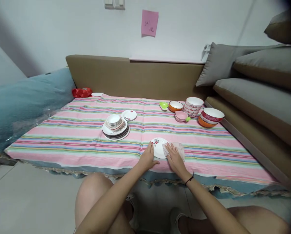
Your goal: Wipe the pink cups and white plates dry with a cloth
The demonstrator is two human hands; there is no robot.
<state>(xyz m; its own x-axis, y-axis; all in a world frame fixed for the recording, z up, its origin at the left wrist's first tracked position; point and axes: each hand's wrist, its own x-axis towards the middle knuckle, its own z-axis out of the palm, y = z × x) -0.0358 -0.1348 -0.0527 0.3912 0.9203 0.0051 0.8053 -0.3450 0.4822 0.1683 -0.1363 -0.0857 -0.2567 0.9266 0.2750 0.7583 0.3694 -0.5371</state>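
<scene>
A white plate (158, 150) with a red flower print lies on the striped cloth in front of me. My left hand (147, 156) rests at its left rim, fingers stretched out and thumb apart. On the plate's right side my right hand (175, 157) lies with spread fingers on a pale wiping cloth (181, 150), which partly covers the plate and hangs over its edge. The right hand hides some of this cloth. Left of the hands stands a stack of dark-rimmed plates (107, 130) with small white bowls (113, 119) on top.
Another flowered plate (129, 115) sits behind the stack. At the right are stacked bowls (194, 103), more bowls (212, 114), an orange bowl (175, 106), pink dishes (181, 116) and a green dish (163, 105). Cushions (259, 91) line the right side; a red package (82, 92) lies back left.
</scene>
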